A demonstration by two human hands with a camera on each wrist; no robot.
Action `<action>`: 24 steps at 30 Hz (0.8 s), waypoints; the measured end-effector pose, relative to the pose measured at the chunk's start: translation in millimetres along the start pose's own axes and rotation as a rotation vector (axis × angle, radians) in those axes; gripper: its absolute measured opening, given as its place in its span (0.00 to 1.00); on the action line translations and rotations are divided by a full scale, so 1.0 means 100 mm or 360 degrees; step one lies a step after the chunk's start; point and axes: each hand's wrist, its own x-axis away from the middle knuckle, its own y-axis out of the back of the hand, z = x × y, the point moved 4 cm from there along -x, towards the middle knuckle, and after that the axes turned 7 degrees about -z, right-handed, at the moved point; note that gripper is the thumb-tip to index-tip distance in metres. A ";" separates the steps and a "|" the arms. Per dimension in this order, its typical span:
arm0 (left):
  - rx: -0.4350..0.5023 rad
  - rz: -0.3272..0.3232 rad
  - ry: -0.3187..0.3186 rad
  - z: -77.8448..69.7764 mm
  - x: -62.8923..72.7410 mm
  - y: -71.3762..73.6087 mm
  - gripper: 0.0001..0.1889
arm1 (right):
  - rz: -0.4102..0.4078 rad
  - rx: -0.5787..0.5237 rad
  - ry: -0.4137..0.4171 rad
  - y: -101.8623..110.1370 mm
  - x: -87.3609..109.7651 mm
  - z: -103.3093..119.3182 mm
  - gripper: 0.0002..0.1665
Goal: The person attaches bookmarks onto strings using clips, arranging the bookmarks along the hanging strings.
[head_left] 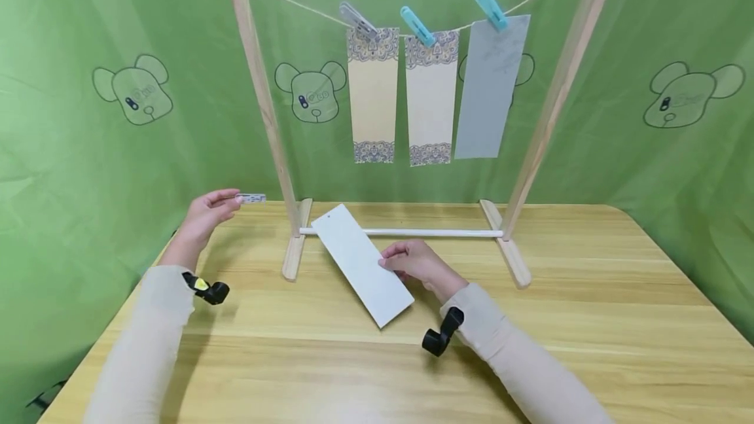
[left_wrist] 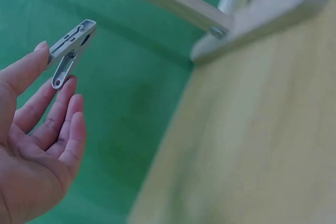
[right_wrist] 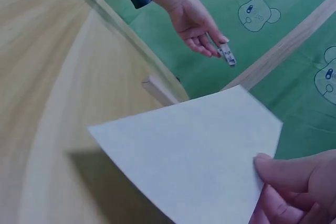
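My left hand (head_left: 206, 213) pinches a grey clothespin (left_wrist: 72, 51) by its two handles, thumb on one side and fingertips on the other, left of the wooden stand. With the thumb on top and fingers beneath, my right hand (head_left: 419, 262) holds a pale white card strip (head_left: 362, 264) by its right edge. The strip slants over the table, its far end with a small hole overlapping the white crossbar in the head view. In the right wrist view the card (right_wrist: 194, 145) casts a shadow on the wood below.
A wooden stand (head_left: 272, 103) carries a string (head_left: 294, 2). Clipped to it are two patterned strips (head_left: 374, 100) (head_left: 432, 103) and a grey-blue strip (head_left: 489, 97), by a grey clothespin (head_left: 358, 21) and two blue clothespins (head_left: 417, 25). Green cloth (head_left: 194, 31) hangs behind the wooden table (head_left: 589, 319).
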 end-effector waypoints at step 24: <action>0.0344 -0.0305 -0.0325 -1.67 0.34 -0.31 0.11 | -0.0241 -0.0384 0.0455 0.07 -0.13 1.26 0.12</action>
